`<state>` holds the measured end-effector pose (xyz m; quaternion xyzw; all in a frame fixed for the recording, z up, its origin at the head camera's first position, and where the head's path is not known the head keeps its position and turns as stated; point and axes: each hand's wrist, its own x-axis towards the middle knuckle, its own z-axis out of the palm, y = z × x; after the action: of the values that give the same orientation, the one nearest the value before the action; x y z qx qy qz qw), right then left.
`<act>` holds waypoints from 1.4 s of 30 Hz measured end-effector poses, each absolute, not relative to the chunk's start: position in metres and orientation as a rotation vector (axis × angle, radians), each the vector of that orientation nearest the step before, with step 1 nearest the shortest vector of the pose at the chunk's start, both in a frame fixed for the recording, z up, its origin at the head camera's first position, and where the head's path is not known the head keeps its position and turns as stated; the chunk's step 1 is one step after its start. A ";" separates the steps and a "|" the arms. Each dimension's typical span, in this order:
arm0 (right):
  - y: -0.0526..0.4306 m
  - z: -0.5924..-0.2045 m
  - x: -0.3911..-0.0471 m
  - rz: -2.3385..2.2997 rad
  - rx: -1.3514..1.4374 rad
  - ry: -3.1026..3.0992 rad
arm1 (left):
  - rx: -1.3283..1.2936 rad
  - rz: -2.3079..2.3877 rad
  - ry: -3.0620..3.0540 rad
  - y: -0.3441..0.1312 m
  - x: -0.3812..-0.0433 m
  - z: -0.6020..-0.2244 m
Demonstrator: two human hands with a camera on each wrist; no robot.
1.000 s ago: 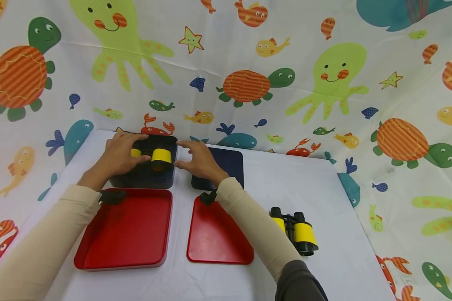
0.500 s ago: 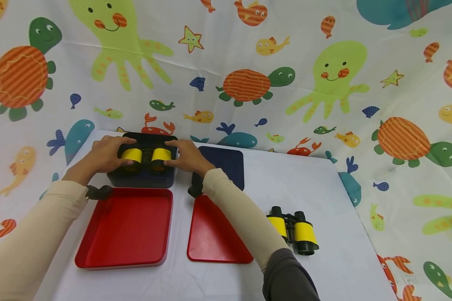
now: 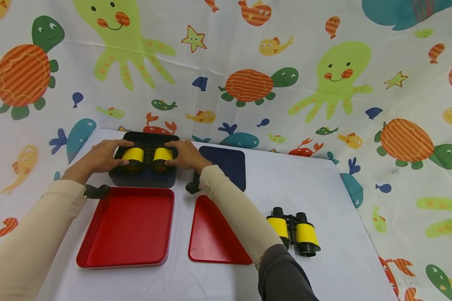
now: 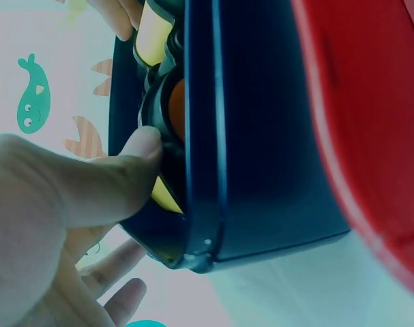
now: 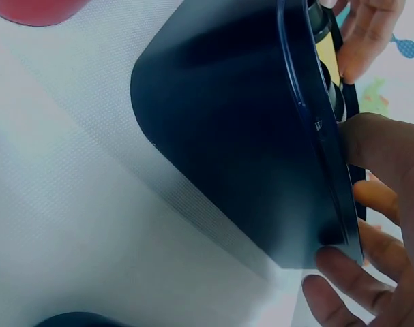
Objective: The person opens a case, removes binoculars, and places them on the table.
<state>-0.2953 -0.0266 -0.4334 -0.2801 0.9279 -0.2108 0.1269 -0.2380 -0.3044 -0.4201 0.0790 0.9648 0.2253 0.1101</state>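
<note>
A pair of yellow-and-black binoculars (image 3: 163, 154) lies inside a dark blue box (image 3: 143, 181) at the back left of the table. My left hand (image 3: 101, 158) holds its left barrel, thumb at the near end and index finger toward the far end. On the other side, my right hand (image 3: 188, 155) holds the right barrel in the same way. The left wrist view has the thumb (image 4: 142, 151) against the black barrel end, with other fingers beyond the wall of the box (image 4: 275, 150). In the right wrist view, some fingertips lie beside the outer wall of the box (image 5: 227, 129).
An open red tray-like box (image 3: 128, 230) stands in front of the blue box. A flat red lid (image 3: 212, 242) and a dark blue lid (image 3: 227, 165) lie to its right, partly under my right arm. A second pair of binoculars (image 3: 306, 234) rests farther right.
My right hand has come leftward from the box's side onto the right barrel. My left hand has shifted left and the binoculars' left barrel now shows. The last half second brings almost no movement.
</note>
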 end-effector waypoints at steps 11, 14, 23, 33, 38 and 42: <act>-0.030 -0.434 -0.299 -0.572 -0.795 2.680 | 0.231 0.723 2.768 -0.309 -0.235 -0.423; -0.030 -0.433 -0.299 -0.558 -0.798 2.676 | 0.237 0.721 2.765 -0.310 -0.234 -0.426; -0.029 -0.434 -0.298 -0.541 -0.832 2.682 | 0.312 0.595 2.826 -0.311 -0.236 -0.432; -0.028 -0.443 -0.296 -0.592 -0.870 2.696 | 0.318 0.505 2.886 -0.303 -0.231 -0.434; -0.028 -0.442 -0.293 -0.610 -0.902 2.730 | 0.307 0.519 2.894 -0.301 -0.225 -0.426; -0.027 -0.435 -0.290 -0.644 -0.911 2.775 | 0.325 0.523 2.923 -0.300 -0.223 -0.414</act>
<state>-0.2898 -0.0268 -0.4352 -0.3036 0.9252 -0.2147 0.0753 -0.2225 -0.2998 -0.4144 0.1084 0.9756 0.1745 0.0774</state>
